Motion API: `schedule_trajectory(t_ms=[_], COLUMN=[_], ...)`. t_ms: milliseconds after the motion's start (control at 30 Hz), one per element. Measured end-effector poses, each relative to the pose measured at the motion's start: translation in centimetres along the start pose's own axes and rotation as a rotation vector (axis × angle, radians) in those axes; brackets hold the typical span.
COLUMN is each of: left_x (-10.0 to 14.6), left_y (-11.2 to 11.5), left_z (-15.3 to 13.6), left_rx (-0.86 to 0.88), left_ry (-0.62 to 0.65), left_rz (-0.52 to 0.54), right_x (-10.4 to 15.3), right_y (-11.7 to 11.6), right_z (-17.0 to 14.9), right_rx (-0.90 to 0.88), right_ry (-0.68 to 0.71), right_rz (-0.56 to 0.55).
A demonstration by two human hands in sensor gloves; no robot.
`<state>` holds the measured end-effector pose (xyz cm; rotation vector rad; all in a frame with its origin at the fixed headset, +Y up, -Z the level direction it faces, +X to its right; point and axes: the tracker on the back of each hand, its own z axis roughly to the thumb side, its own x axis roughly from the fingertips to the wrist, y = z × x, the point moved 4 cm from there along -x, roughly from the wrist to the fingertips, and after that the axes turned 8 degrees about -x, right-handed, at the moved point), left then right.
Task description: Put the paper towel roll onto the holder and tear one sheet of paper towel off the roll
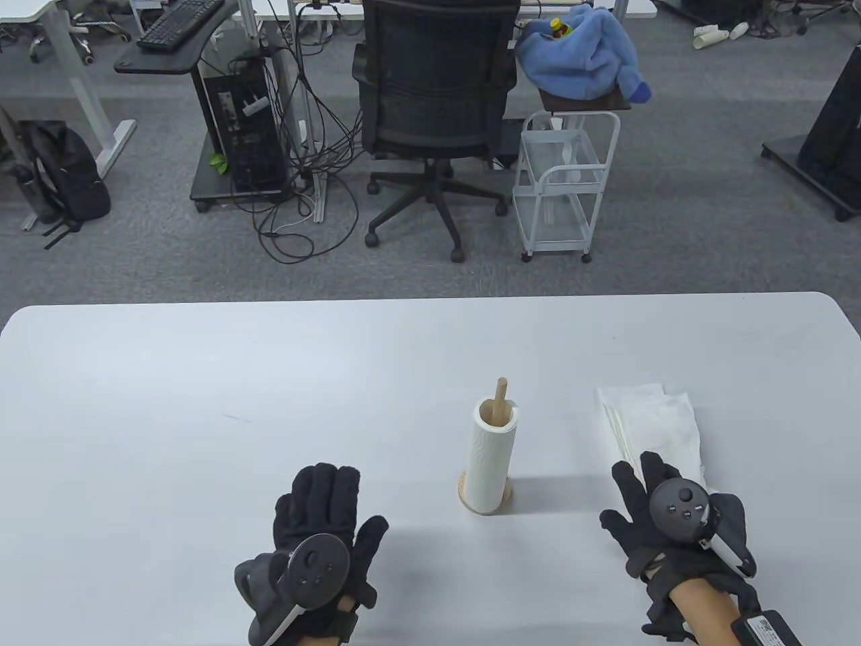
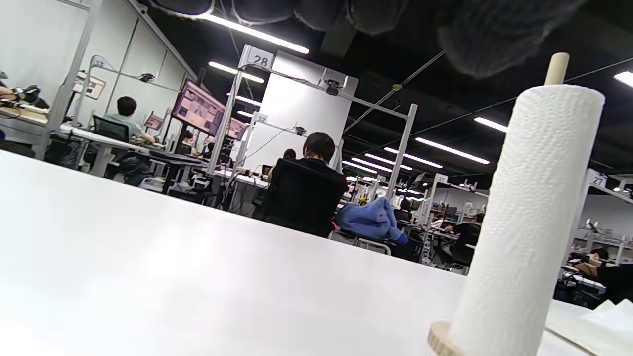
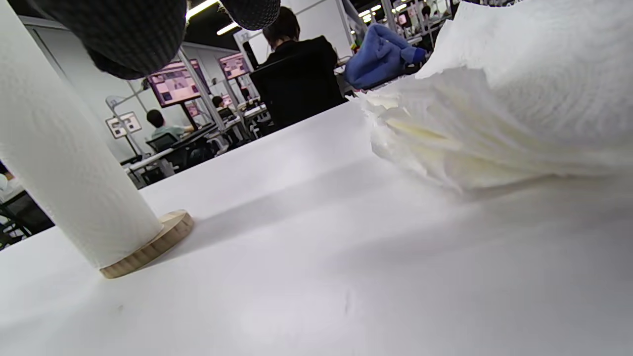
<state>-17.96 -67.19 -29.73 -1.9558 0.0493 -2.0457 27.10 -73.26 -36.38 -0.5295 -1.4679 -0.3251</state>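
Note:
The white paper towel roll stands upright on the wooden holder, whose peg sticks out of the core and whose round base shows under it. The roll fills the right of the left wrist view. A pile of loose white sheets lies to its right and looms large as sheets in the right wrist view. My left hand lies flat on the table left of the roll, fingers straight, holding nothing. My right hand rests palm down with its fingertips at the near edge of the sheets.
The white table stretches bare to the left and behind the roll. Beyond its far edge stand an office chair, a white wire cart with a blue cloth on top, and a desk with cables.

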Motion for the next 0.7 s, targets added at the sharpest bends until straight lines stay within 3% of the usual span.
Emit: schedule_trajectory(t_ms=[133, 367, 700], left_x=[1.0, 1.1, 0.7], left_y=[0.6, 2.3, 3.2], left_z=[-1.3, -2.5, -2.9], left_rx=[-0.005, 0.046, 0.066], left_ry=[-0.030, -0.082, -0.100], left_rz=[-0.027, -0.111, -0.158], right_x=[1.3, 1.4, 1.3], right_y=[-0.9, -1.7, -1.7], right_z=[0.2, 0.6, 0.2], right_rx=[0.025, 0.115, 0.038], right_ry=[-0.003, 0.017, 0.024], right_rz=[-0.008, -0.012, -0.005])
